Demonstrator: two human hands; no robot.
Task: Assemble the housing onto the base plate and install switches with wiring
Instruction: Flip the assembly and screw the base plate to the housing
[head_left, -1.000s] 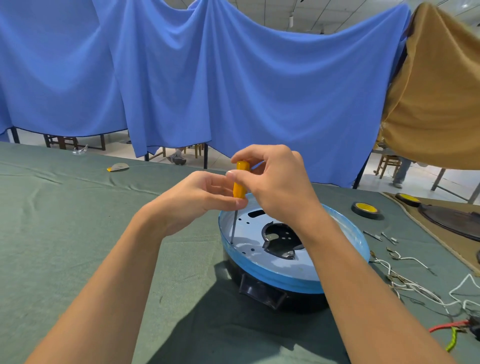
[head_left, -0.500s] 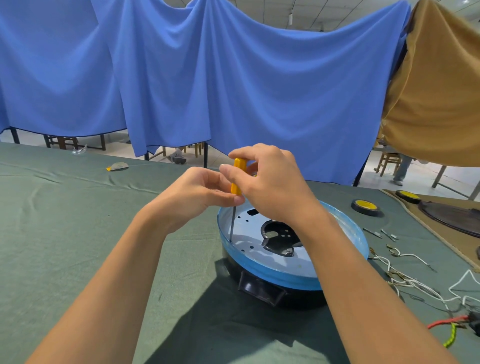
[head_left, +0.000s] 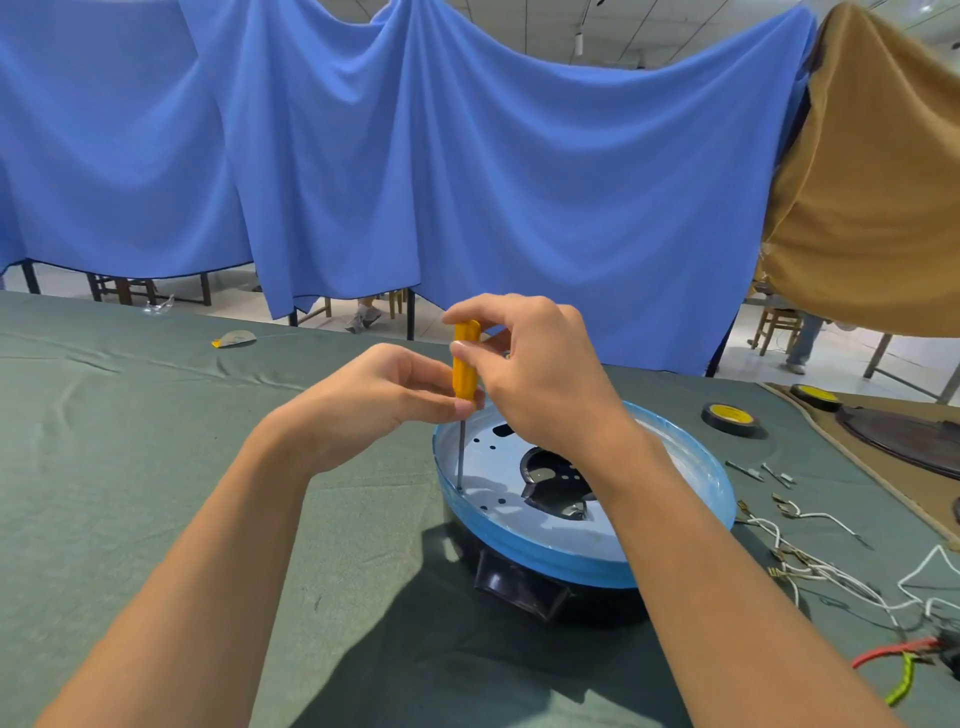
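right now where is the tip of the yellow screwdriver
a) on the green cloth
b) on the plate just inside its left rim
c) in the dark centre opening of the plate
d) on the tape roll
B: the screwdriver, gripped by the left hand and the right hand, stands nearly upright with its shaft tip down on the blue-rimmed plate, just inside the left rim.
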